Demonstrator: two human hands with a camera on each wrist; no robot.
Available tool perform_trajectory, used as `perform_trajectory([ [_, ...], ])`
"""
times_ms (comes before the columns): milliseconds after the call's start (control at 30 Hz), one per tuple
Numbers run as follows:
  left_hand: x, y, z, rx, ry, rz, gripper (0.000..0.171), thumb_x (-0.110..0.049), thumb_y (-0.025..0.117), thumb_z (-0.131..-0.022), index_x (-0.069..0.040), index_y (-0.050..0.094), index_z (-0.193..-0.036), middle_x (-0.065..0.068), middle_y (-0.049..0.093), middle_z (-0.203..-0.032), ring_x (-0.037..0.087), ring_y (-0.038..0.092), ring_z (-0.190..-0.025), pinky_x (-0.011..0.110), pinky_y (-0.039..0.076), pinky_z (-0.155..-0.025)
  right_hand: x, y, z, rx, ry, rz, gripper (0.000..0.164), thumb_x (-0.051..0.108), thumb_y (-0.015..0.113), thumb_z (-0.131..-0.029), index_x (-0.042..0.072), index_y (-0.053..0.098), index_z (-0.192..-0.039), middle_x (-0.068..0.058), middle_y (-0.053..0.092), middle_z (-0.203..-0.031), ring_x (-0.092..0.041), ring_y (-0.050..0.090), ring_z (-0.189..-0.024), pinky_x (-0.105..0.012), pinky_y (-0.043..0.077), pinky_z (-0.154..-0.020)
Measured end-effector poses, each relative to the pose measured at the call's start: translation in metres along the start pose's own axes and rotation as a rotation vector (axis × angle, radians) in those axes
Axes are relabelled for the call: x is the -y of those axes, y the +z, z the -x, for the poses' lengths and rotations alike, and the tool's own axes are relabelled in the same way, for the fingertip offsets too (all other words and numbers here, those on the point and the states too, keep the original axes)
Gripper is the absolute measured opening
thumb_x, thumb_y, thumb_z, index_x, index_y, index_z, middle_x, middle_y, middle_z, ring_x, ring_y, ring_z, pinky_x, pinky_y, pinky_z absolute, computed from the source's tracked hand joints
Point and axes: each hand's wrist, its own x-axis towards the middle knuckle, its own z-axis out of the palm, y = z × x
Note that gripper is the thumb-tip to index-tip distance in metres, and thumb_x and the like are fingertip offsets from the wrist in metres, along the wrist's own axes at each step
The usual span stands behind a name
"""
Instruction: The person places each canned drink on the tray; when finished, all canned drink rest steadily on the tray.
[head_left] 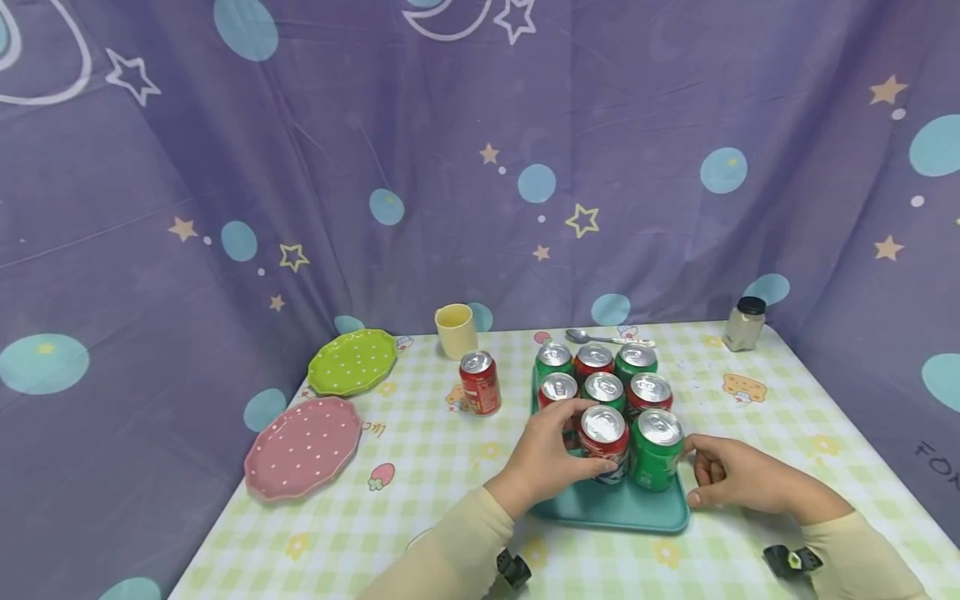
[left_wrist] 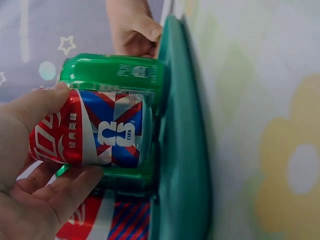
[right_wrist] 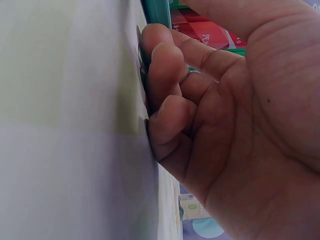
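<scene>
My left hand (head_left: 551, 454) holds a red soda can (head_left: 603, 435) near the front of a teal tray (head_left: 611, 510). In the left wrist view, thumb and fingers lie on either side of this red, white and blue can (left_wrist: 107, 127). Directly to its right stands a green soda can (head_left: 657, 450). Several more red and green cans are in rows behind them. My right hand (head_left: 738, 475) is beside the tray's right edge, fingers loosely bent. The right wrist view shows those fingers (right_wrist: 170, 70) low against the tablecloth; whether they touch the tray is unclear.
A lone red can (head_left: 480, 383) stands left of the tray, near a yellow cup (head_left: 456, 332). Green (head_left: 352, 363) and pink (head_left: 303, 448) dotted plates lie at the left. Behind the tray is a spoon (head_left: 607, 338); a black-lidded jar (head_left: 745, 325) stands back right.
</scene>
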Motion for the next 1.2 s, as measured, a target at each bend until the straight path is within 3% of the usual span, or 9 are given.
perform_trajectory([
  [300,0.007,0.010,0.003,-0.019,-0.021,-0.086,0.072,-0.032,0.097,-0.076,-0.026,0.058,-0.136,-0.014,0.061,-0.126,-0.001,0.061,-0.107,0.018,0.053,-0.090,0.003,0.000,0.000,-0.007,0.007,0.012,0.049,0.024,0.087,-0.088,0.007,0.060,-0.126,-0.005,0.059,-0.081,-0.009,0.053,-0.065,-0.028,0.046,-0.056],
  [567,0.006,0.010,0.004,-0.040,-0.003,-0.263,0.075,-0.047,0.095,-0.075,-0.028,0.056,-0.136,-0.016,0.062,-0.125,-0.003,0.060,-0.105,0.018,0.052,-0.091,0.002,-0.001,-0.002,-0.007,0.003,0.033,0.051,0.027,0.088,-0.086,0.008,0.061,-0.126,-0.004,0.059,-0.081,-0.009,0.053,-0.065,-0.028,0.047,-0.057],
  [733,0.004,0.012,0.005,-0.047,0.017,-0.296,0.075,-0.048,0.094,-0.076,-0.024,0.056,-0.136,-0.012,0.061,-0.125,0.000,0.060,-0.105,0.016,0.051,-0.089,0.001,-0.001,-0.001,-0.008,0.000,0.048,0.050,0.028,0.088,-0.086,0.009,0.061,-0.125,-0.004,0.060,-0.081,-0.009,0.053,-0.065,-0.028,0.047,-0.057],
  [1033,0.002,0.017,0.007,-0.085,-0.006,-0.340,0.077,-0.051,0.093,-0.075,-0.024,0.056,-0.137,-0.013,0.062,-0.125,0.007,0.064,-0.102,0.016,0.050,-0.084,0.002,0.000,0.000,-0.009,-0.011,0.036,0.048,0.027,0.087,-0.087,0.009,0.062,-0.123,-0.003,0.060,-0.081,-0.009,0.054,-0.066,-0.028,0.047,-0.056],
  [1200,-0.003,0.013,0.006,-0.089,-0.014,-0.349,0.081,-0.050,0.095,-0.072,-0.023,0.056,-0.138,-0.014,0.064,-0.123,0.005,0.064,-0.102,0.015,0.051,-0.085,0.001,0.000,0.001,-0.011,-0.008,0.035,0.049,0.027,0.087,-0.087,0.009,0.061,-0.123,-0.004,0.060,-0.081,-0.009,0.054,-0.066,-0.028,0.047,-0.056],
])
